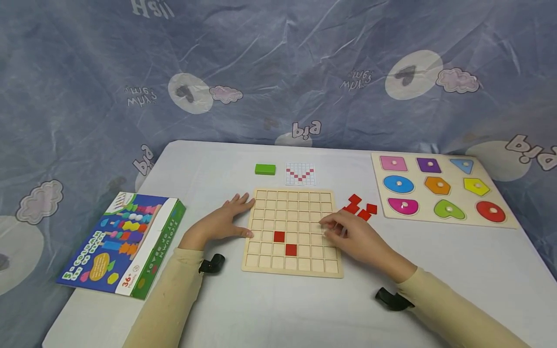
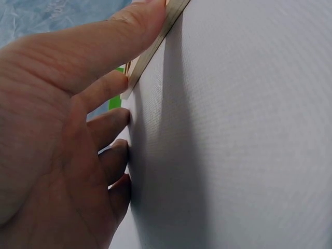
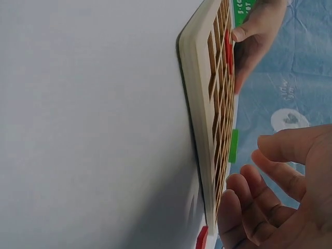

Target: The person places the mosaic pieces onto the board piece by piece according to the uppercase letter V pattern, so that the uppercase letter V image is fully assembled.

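A wooden grid board (image 1: 292,274) lies flat on the table. Two red square tiles sit in its cells, one tile (image 1: 279,237) up and left of the other tile (image 1: 291,250). My left hand (image 1: 224,220) rests at the board's left edge, thumb and fingertips touching the rim. Over the right edge hovers my right hand (image 1: 359,237); its fingers are loosely bent, and in the right wrist view nothing shows between thumb and fingers. Just beyond that hand lie several loose red tiles (image 1: 372,209), partly overlapping one another.
Behind the board are a green block (image 1: 265,169) and a small pattern card (image 1: 300,181) with red squares in a V. A shape puzzle board (image 1: 422,188) lies at the right. To the left is a blue and green toy box (image 1: 126,241). A printed cloth (image 1: 278,72) hangs behind.
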### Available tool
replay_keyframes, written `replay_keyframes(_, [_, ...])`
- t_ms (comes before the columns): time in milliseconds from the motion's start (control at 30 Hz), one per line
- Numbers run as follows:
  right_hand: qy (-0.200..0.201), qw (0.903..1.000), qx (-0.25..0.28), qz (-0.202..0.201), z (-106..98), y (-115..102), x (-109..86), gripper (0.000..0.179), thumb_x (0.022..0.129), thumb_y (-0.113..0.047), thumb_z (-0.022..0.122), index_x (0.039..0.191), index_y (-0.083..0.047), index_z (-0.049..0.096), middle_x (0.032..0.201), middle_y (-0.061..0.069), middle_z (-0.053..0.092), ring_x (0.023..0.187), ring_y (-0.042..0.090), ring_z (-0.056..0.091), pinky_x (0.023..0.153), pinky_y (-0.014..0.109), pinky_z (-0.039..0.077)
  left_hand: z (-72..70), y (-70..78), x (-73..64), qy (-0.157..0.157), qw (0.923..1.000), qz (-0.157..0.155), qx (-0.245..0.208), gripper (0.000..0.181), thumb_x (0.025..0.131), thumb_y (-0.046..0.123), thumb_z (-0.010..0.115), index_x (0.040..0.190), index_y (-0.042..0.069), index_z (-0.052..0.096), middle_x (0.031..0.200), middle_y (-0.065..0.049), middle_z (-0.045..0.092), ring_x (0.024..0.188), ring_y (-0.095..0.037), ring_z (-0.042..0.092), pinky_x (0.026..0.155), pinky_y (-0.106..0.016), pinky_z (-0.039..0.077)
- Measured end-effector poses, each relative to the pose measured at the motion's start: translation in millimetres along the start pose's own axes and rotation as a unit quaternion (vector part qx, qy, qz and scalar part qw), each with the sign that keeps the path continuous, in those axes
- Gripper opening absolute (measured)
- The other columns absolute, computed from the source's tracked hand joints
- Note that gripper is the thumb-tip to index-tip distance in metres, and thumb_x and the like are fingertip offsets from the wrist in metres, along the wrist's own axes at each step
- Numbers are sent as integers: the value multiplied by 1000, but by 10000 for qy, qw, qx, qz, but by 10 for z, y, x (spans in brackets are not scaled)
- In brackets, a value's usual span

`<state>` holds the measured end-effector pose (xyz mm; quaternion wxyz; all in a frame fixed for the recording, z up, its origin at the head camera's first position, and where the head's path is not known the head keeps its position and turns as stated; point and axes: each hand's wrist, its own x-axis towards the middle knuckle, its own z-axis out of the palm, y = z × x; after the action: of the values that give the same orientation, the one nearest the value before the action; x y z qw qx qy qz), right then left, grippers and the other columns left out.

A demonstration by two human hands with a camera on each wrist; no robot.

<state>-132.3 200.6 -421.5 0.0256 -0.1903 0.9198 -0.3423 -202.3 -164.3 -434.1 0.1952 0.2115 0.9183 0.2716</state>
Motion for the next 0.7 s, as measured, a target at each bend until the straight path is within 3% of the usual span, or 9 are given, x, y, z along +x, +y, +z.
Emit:
replay_keyframes(400, [239,9995,-173,88,-129,175,-97,26,92,-12,75,117,-13,73,102,-5,66,85,13,59,72,28,55,12,9,4,21,9999,-119,50,102,79,44,86,162,20,30,170,-6,13,157,-31,2,125,-56,9])
replay_keyframes(700, [467,9976,-410,301,-255,382,-165,26,92,-12,75,118,-13,73,92,-4,62,83,14,58,71,27,54,-1,13,-10,18,10000,-76,4,102,79,43,86,162,20,30,170,-6,13,157,-30,1,125,-54,7])
